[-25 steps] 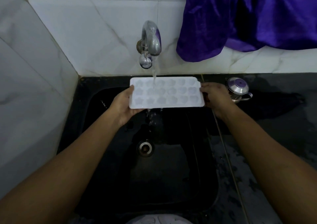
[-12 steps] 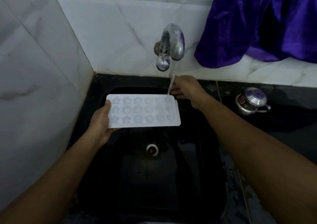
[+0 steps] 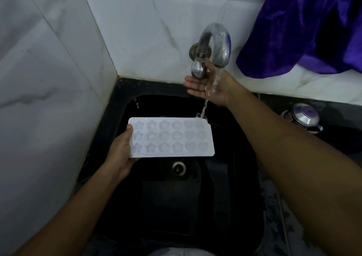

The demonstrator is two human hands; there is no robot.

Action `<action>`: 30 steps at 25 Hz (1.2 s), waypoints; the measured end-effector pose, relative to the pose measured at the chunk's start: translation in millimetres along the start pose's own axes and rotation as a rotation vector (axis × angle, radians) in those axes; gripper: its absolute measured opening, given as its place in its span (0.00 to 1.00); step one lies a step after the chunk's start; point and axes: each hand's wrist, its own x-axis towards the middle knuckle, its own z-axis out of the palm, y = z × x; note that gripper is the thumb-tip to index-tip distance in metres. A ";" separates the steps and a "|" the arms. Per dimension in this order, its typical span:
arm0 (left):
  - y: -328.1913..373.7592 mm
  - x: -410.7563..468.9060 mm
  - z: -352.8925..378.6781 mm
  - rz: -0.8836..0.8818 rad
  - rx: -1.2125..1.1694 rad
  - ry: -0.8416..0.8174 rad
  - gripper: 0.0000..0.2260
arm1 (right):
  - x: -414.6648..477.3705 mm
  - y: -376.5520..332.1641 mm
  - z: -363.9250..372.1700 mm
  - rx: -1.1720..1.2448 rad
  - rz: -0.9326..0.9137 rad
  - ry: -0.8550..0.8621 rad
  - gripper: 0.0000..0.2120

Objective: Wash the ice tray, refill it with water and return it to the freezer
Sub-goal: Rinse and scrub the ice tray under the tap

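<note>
Left hand (image 3: pixel 121 154) pinches tray (image 3: pixel 170 138) by its left short end, thumb on top, fingers under. Tray is over the sink (image 3: pixel 176 206), roughly level, long axis left-right. White, star and flower cells, wet; fill level unclear. Stream (image 3: pixel 205 103) hits its far right corner. Beyond, right hand (image 3: pixel 211 87) has fingers spread under the knob (image 3: pixel 198 70), thumb against it, probably to shut off the water.
</note>
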 end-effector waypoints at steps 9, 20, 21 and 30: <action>-26.4 -17.8 -2.5 0.016 0.057 -0.038 0.21 | -129.7 134.7 -61.1 -1.408 -0.508 0.242 0.16; -29.7 -45.4 8.8 0.083 0.069 -0.055 0.19 | -150.9 133.7 -50.9 -1.630 -0.417 0.341 0.25; -28.4 -46.4 9.3 0.087 0.056 -0.056 0.19 | -151.9 133.3 -49.1 -1.576 -0.406 0.319 0.26; -30.0 -50.3 9.4 0.110 0.070 -0.038 0.19 | -152.7 129.3 -48.3 -1.463 -0.344 0.303 0.27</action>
